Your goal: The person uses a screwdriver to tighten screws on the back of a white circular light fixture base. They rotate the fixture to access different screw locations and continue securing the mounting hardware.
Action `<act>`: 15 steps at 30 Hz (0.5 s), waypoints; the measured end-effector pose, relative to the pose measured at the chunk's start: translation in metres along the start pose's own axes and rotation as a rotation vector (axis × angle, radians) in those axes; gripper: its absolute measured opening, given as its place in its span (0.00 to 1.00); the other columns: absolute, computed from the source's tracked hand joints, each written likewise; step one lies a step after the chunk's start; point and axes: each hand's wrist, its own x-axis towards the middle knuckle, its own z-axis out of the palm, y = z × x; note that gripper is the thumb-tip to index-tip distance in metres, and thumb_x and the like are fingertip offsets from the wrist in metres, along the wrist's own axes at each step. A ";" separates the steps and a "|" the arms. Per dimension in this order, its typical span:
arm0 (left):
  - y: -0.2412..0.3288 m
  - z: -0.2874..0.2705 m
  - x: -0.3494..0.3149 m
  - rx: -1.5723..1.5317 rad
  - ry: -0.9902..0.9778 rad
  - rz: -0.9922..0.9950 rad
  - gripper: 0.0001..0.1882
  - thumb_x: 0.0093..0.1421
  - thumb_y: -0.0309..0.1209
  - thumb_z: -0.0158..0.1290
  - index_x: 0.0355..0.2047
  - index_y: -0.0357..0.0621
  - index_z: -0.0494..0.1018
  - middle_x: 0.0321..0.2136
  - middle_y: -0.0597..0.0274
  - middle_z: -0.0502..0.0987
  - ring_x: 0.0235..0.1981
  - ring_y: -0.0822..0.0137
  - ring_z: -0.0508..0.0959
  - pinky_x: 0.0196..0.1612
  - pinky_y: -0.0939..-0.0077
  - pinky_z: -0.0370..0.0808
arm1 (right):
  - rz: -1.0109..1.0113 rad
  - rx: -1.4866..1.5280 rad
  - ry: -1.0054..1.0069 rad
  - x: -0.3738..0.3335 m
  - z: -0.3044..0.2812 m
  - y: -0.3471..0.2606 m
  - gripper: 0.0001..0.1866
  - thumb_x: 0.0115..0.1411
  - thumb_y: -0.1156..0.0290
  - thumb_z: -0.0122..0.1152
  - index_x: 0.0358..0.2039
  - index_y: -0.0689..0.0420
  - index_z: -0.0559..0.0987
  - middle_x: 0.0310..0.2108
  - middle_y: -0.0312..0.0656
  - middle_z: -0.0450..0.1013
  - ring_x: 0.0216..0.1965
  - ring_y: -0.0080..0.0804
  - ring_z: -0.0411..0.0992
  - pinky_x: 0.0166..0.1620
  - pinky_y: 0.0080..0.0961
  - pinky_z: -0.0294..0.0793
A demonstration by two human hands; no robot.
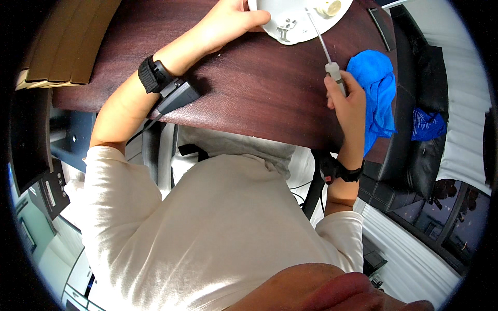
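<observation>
White dish (303, 35) has loose metal bits (283, 33) and a cream round piece (332, 7) inside; left hand (232, 20) pinches its rim. Right hand's (348, 99) fingers curl around a screwdriver (332, 68).

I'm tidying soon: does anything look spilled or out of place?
Nothing looks spilled; the loose metal parts sit on the white dish. Only the blue cloth stands out mildly: it lies crumpled beside the right hand rather than folded.

the top edge crops the white dish (302, 31); its metal bits (283, 32) are too small to identify.
</observation>
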 end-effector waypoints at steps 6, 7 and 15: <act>0.005 0.002 0.000 0.053 0.023 -0.024 0.26 0.51 0.17 0.46 0.53 0.36 0.62 0.41 0.63 0.72 0.38 0.73 0.71 0.38 0.81 0.70 | 0.216 0.454 -0.352 -0.014 0.007 -0.008 0.15 0.61 0.60 0.47 0.29 0.60 0.73 0.13 0.34 0.65 0.13 0.18 0.60 0.19 0.17 0.56; 0.005 0.002 0.000 0.059 0.022 -0.032 0.25 0.51 0.17 0.46 0.53 0.36 0.62 0.40 0.63 0.72 0.37 0.74 0.71 0.38 0.81 0.70 | 0.221 0.471 -0.368 -0.014 0.007 -0.007 0.16 0.62 0.60 0.46 0.29 0.60 0.74 0.13 0.34 0.65 0.12 0.18 0.60 0.18 0.17 0.56; 0.001 0.000 0.000 0.027 0.003 -0.008 0.23 0.52 0.18 0.46 0.50 0.35 0.63 0.38 0.64 0.72 0.34 0.75 0.71 0.35 0.82 0.70 | 0.253 0.518 -0.448 -0.010 0.009 -0.009 0.19 0.62 0.57 0.44 0.29 0.60 0.74 0.09 0.35 0.63 0.10 0.19 0.58 0.17 0.17 0.54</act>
